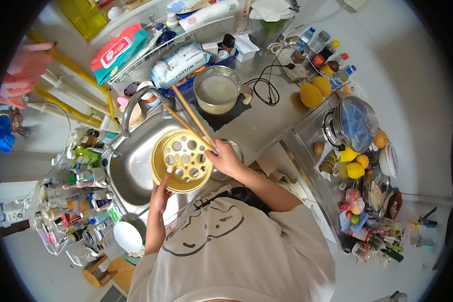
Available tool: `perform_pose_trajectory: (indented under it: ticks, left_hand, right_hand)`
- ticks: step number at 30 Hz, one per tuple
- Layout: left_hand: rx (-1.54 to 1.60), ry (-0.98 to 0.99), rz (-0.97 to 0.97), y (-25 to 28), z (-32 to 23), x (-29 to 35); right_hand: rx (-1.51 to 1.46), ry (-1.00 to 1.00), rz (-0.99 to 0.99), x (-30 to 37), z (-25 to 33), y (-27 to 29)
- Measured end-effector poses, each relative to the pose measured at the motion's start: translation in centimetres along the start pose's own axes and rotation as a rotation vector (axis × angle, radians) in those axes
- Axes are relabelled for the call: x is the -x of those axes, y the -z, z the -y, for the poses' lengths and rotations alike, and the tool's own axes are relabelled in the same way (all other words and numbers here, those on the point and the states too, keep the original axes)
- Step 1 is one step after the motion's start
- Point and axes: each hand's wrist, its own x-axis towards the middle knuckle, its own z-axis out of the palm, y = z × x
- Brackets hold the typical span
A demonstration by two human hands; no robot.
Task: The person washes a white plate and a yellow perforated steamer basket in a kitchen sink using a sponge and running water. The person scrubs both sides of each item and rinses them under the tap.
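A round yellow strainer with large holes in its base [184, 187] is held over the right part of the steel sink [128, 168]. My left hand [159, 196] grips its near-left rim, the thumb on the inside. In my right hand [227, 160] is a pair of wooden chopsticks [192, 116], closed in the fingers at the strainer's right edge. The sticks slant up and away to the left, toward the faucet [131, 113]. Partly hidden behind the right hand is a round shiny rim [240, 152]. Beyond the sink, a metal pot [214, 107] holds something cloudy white.
A dark cloth [226, 120] lies under the pot. Wipes packs [181, 64] crowd the back rack. A black cable [267, 93] coils on the counter. Bottles [88, 156] stand left of the sink, near a white bowl [128, 236]. Right: a lidded pot [355, 123] and fruit [355, 170].
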Motion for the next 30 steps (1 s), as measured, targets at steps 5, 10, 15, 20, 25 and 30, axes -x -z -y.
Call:
perform_pose_trajectory:
  ticks: [5,10,15,20,25,30]
  left_hand:
    - [0.182,0.087,-0.011,6.4,4.4,-0.5]
    - [0.393,0.068,-0.201,9.4,6.1,0.0]
    - [0.563,0.120,-0.281,11.3,6.3,-0.9]
    - [0.610,0.104,-0.285,10.4,5.2,-1.0]
    - [0.631,0.081,-0.311,8.9,4.7,0.3]
    - [0.689,0.083,-0.319,8.4,4.8,0.4]
  right_hand:
    - [0.062,-0.077,0.051,0.9,0.7,0.4]
    - [0.037,-0.120,-0.363,1.8,-3.2,9.6]
    - [0.443,-0.341,-0.725,4.1,-13.2,18.0]
    - [0.663,-0.561,-0.683,5.2,-20.0,19.5]
    - [0.813,-0.667,-0.613,3.5,-19.9,19.6]
    - [1.084,-0.734,-0.427,1.7,-19.1,21.5]
